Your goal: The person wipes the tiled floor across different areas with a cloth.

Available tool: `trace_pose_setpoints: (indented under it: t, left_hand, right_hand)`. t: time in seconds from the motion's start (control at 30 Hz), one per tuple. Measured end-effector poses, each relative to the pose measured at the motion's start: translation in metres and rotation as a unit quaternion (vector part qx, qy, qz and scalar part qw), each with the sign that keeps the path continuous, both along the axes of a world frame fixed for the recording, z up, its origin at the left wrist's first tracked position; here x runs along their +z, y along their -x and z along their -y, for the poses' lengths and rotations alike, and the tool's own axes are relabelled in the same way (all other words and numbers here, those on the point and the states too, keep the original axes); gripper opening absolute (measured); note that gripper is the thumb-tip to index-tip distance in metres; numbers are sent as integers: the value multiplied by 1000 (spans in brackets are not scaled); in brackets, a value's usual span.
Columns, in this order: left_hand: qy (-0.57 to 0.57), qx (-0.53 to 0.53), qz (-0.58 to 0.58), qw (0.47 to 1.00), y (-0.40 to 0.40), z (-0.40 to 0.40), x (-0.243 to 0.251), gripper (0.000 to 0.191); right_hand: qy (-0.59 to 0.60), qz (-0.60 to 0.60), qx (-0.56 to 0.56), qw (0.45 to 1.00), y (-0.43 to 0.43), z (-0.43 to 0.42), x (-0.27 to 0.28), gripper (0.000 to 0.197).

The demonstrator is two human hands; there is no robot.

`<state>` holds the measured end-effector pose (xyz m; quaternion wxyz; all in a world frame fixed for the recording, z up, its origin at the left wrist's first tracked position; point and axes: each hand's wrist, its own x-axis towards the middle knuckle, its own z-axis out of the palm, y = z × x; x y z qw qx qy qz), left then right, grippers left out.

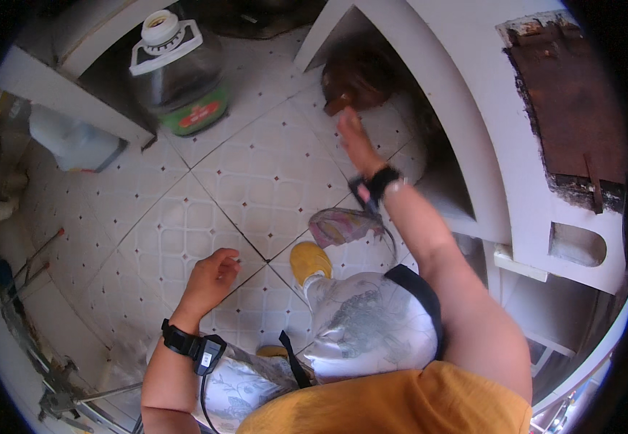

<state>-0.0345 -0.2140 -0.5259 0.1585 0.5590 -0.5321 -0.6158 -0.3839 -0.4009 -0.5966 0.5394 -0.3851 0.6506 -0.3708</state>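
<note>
My right hand [356, 140] reaches forward over the tiled floor [221, 217], blurred, with its fingertips beside a dark brown, shiny rounded thing [357, 81] under the white cabinet; whether they touch it I cannot tell. Nothing shows in that hand. Nearer me, a pinkish patterned cloth [341, 226] lies on the tiles below my right wrist. My left hand [213, 279] hovers above the floor by my left knee, its fingers loosely curled and holding nothing. Both wrists wear black straps with small devices.
A large clear plastic jug [183, 81] with a white handle and green label stands ahead at the left. A whitish plastic container [72, 138] sits beyond a white cabinet post [75, 100]. White cabinet framing [449, 81] arches at the right, with a rusty brown panel [577, 108]. Pipes run far left.
</note>
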Motion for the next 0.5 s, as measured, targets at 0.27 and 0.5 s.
trace_pose_setpoints:
  t: [0.27, 0.5]
  left_hand:
    - [-26, 2, 28, 999, -3, 5, -12, 21]
    - [-40, -22, 4, 999, 11, 7, -17, 22]
  right_hand:
    - [14, -359, 599, 715, 37, -212, -24, 49]
    - [118, -436, 430, 782, -2, -97, -71, 54]
